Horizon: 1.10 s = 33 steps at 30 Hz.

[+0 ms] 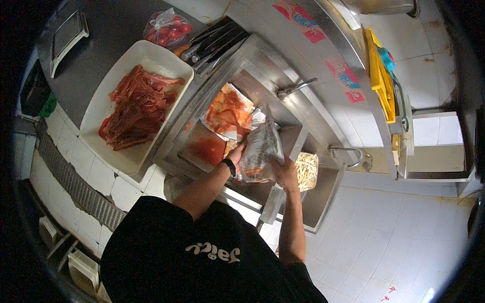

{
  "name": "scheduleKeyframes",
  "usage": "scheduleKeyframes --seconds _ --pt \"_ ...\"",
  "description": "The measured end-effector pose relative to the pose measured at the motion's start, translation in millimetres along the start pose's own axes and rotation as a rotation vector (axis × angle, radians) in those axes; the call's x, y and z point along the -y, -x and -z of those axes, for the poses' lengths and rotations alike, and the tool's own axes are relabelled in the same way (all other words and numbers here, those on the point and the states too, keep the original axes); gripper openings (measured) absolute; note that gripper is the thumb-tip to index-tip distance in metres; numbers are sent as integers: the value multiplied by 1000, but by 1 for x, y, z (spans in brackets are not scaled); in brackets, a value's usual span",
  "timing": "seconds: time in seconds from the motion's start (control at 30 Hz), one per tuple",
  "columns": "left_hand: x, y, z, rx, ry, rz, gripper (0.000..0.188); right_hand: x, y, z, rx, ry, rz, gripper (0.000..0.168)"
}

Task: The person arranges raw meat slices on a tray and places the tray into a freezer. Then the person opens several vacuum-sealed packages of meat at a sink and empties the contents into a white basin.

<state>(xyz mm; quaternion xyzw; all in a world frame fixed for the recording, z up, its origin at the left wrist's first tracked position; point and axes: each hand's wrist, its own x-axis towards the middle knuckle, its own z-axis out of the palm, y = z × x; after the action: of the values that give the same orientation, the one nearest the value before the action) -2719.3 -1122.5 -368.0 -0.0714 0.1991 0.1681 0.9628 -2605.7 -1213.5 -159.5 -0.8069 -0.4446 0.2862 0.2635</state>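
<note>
A printed plastic bag (pixel 261 151) is held over the stainless steel sink basin. My left hand (pixel 235 156), with a black band on its wrist, grips the bag's left edge. At its right edge, my right hand (pixel 285 172) holds the same bag; the fingers are partly hidden. Beyond the bag, more opened bags (pixel 229 110) stained with reddish liquid lie in the basin. Reddish liquid (pixel 206 149) shows in the basin's near left part. A cleaver (pixel 272 204) rests by the sink's front edge, beneath my right forearm.
Left of the sink, a white tub (pixel 142 50) holds raw red meat (pixel 142 110). Knives (pixel 218 41) and a bag of tomato-like red produce (pixel 168 27) lie beyond it. Pale cut pieces (pixel 307 171) fill a container in the right basin. Taps (pixel 297 88) jut over the sink.
</note>
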Motion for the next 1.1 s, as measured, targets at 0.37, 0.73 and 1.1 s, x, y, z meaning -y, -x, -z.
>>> scheduleKeyframes --seconds 0.37,0.73,1.1 --pt "-13 35 -27 -37 61 30 51 31 30 -1 -85 -15 9 36" --pt "-11 18 7 -44 23 -8 63 72 62 -14 -279 364 92 27" --pt "-12 25 1 30 17 -12 64 95 61 -19 -316 339 196 24"
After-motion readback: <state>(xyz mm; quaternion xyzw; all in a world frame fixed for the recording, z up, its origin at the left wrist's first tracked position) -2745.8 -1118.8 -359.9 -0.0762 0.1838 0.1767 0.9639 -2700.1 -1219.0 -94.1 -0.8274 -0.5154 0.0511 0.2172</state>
